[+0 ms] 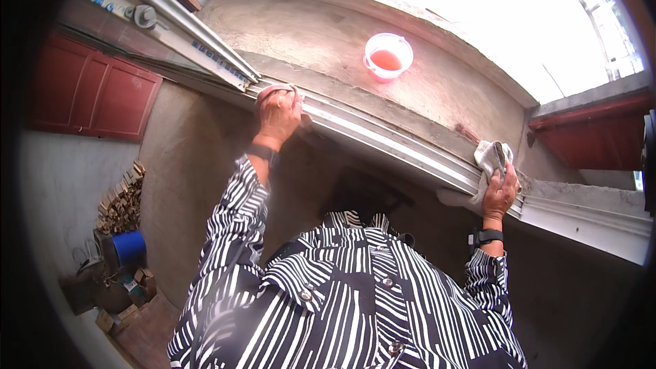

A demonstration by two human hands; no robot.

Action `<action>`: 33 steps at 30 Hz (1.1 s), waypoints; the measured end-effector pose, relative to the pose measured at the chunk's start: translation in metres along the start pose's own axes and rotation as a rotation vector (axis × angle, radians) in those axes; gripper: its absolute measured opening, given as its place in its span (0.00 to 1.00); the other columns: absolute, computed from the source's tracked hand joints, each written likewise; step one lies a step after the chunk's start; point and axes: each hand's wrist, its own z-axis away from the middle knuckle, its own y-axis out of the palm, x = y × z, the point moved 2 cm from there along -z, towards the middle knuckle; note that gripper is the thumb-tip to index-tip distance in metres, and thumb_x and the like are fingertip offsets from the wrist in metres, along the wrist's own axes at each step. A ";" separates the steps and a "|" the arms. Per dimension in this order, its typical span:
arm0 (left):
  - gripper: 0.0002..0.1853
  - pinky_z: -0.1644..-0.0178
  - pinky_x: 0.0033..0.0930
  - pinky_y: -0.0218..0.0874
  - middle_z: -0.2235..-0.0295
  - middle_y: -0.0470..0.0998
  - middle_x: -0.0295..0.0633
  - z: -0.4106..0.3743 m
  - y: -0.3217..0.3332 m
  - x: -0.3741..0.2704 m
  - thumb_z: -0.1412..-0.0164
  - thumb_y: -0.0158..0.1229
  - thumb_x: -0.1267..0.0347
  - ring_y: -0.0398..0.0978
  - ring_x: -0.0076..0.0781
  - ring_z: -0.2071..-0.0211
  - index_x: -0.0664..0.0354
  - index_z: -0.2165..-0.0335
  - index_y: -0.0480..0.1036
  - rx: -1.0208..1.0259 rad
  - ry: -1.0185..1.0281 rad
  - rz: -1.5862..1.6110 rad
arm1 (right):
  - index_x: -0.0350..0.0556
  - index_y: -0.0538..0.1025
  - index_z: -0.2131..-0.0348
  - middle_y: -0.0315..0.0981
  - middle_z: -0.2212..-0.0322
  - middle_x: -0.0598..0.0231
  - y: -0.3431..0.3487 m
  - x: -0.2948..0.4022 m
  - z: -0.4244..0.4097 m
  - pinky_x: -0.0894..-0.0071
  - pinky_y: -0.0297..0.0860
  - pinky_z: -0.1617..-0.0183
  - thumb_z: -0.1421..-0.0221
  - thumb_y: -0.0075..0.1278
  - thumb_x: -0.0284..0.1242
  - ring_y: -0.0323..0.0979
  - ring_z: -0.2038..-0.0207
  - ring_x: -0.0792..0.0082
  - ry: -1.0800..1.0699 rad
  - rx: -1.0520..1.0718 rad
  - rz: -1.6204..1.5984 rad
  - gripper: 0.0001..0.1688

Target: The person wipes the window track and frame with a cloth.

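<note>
My left hand (278,115) is at the left end of a white metal window track (389,143), with a reddish-brown cloth (274,89) in its grip. Near the right end of the same track, my right hand (500,192) holds a grey-white cloth (484,164), part of which hangs over the track's near side. On the concrete ledge beyond the track stands a pink bucket (388,56) with reddish contents. A small reddish bundle (466,133) lies on the ledge by the grey-white cloth. My palms and the cloths' undersides are hidden.
A window frame (205,59) with printed film meets the track at upper left, beside a red panelled door (95,87). Stacked firewood (123,200), a blue drum (129,247) and cardboard boxes (125,315) are at lower left. A red panel (589,128) is at right.
</note>
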 end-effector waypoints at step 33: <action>0.06 0.54 0.48 0.65 0.68 0.76 0.47 0.009 0.006 -0.090 0.46 0.57 0.70 0.74 0.50 0.63 0.60 0.68 0.75 0.130 0.266 0.265 | 0.46 0.73 0.46 0.73 0.49 0.56 0.002 -0.012 0.006 0.55 0.60 0.41 0.41 0.47 0.35 0.69 0.47 0.50 0.018 0.019 0.001 0.25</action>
